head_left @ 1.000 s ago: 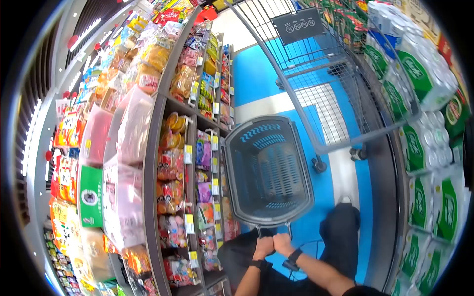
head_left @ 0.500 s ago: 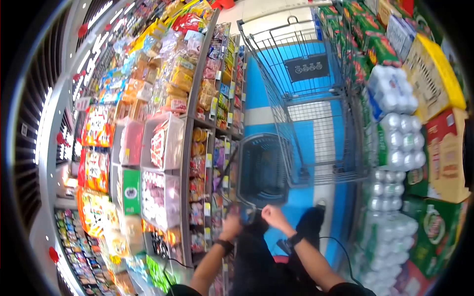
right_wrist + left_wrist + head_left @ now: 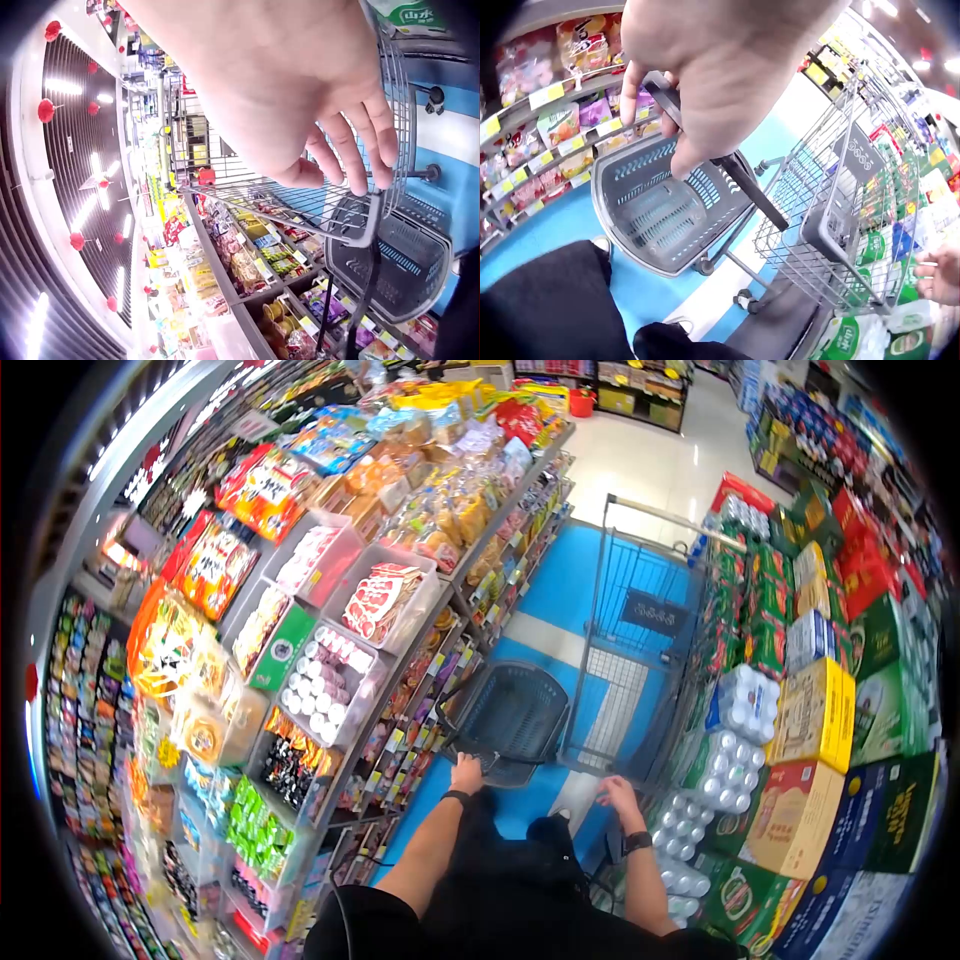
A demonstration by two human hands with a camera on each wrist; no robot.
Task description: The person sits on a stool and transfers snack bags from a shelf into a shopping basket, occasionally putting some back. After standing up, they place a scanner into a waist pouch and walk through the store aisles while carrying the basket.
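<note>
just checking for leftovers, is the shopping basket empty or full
Empty: the left wrist view looks down into the shopping basket, and only its bare slotted bottom and sides show.

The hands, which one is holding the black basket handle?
The left hand grips the black handle; the right hand is apart from it and holds nothing.

A snack shelf [image 3: 510, 500] runs along the left, with tubs [image 3: 340, 565] on its top. Drink packs [image 3: 750, 700] are stacked along the right, cartons [image 3: 797, 815] beyond them. Between, a shopping cart [image 3: 652, 612] stands on the floor [image 3: 565, 570]. The basket [image 3: 515, 705] is left of the cart, beside the shelf and before the legs [image 3: 480, 850], its handle [image 3: 754, 195] in the left hand [image 3: 465, 773].
</note>
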